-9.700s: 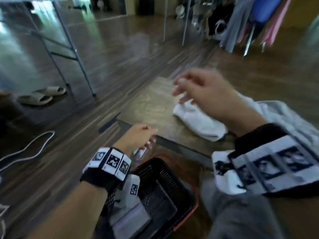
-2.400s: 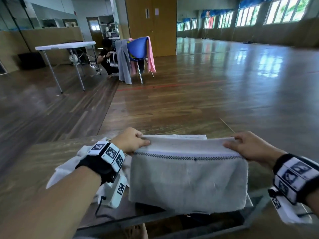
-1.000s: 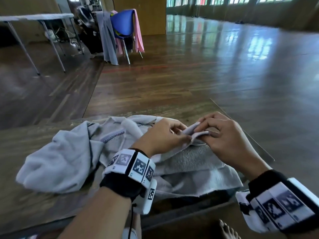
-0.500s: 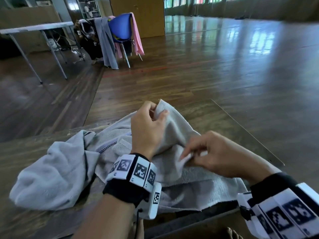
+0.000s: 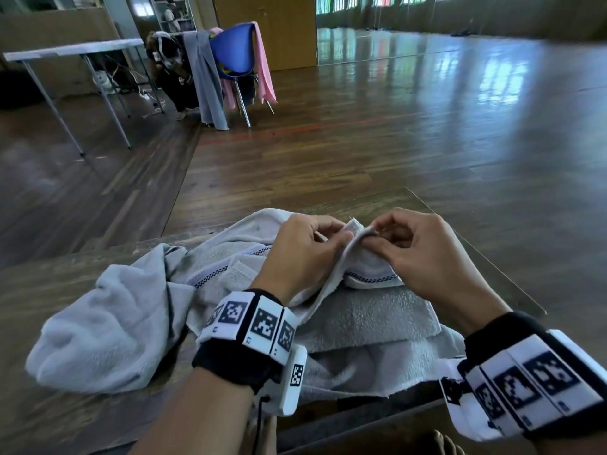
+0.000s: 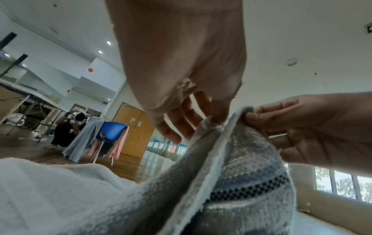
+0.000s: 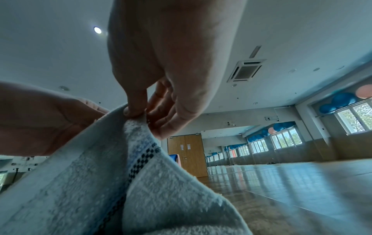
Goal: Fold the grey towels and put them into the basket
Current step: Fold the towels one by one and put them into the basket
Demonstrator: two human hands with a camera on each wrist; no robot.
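Observation:
A grey towel [image 5: 368, 320] with a dark checkered band lies partly folded on the wooden table [image 5: 42, 290] in front of me. My left hand [image 5: 303, 251] and right hand [image 5: 417, 247] meet above it, each pinching a raised corner of that towel [image 6: 237, 143]. Thumb and forefinger of the right hand [image 7: 141, 111] hold the edge near the checkered band [image 7: 141, 160]. A second grey towel [image 5: 108, 326] lies crumpled at the left. The basket is out of view.
The table's far edge [image 5: 460, 234] runs diagonally at the right, with wooden floor beyond. A blue chair [image 5: 233, 50] draped with grey and pink cloths stands far back, beside a white folding table [image 5: 75, 49] and a crouching person [image 5: 170, 67].
The hands have come together again, the right one rising to meet the left at the towel's lifted corner. The towel's near part now lies flatter on the table.

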